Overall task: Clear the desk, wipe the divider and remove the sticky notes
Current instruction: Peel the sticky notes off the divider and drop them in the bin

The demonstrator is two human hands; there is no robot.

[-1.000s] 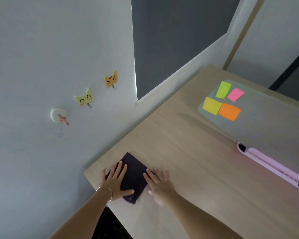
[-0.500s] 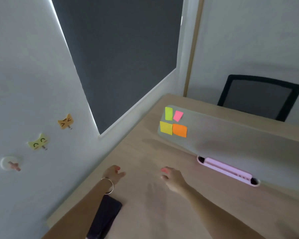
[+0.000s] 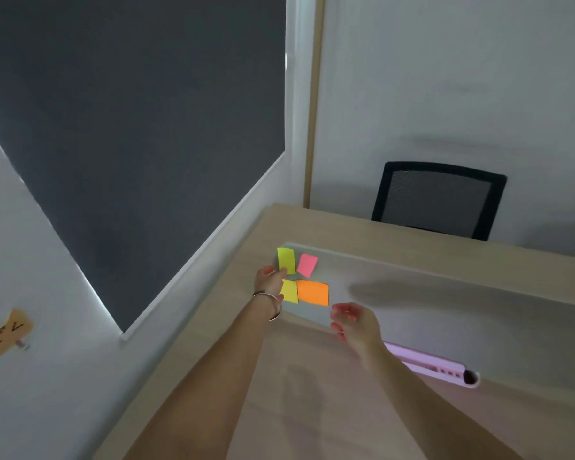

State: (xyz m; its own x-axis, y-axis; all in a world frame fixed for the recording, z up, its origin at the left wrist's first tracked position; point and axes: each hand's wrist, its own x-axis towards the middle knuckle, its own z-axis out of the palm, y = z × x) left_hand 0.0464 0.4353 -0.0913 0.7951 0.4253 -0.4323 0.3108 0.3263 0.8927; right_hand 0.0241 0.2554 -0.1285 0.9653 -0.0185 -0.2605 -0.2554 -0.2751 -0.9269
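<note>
Several sticky notes cling to the left end of the frosted grey divider [image 3: 412,303]: a lime note [image 3: 286,259], a pink note [image 3: 307,265], a yellow note [image 3: 290,291] and an orange note [image 3: 313,293]. My left hand [image 3: 269,281], with a bracelet at the wrist, reaches up to the notes; its fingertips touch the lower edge of the lime note and partly cover the yellow one. My right hand [image 3: 354,323] hovers empty just below the orange note, fingers loosely curled and apart. The dark cloth is out of view.
A lilac clip base [image 3: 435,365] holds the divider on the wooden desk [image 3: 299,393]. A black mesh chair [image 3: 437,200] stands beyond the desk. A dark window blind [image 3: 130,127] and white wall lie left, with an orange cat hook [image 3: 5,333].
Both hands left the dark cloth at the near desk edge and reached forward to the sticky notes. My view tilted up, and the cloth dropped out of sight.
</note>
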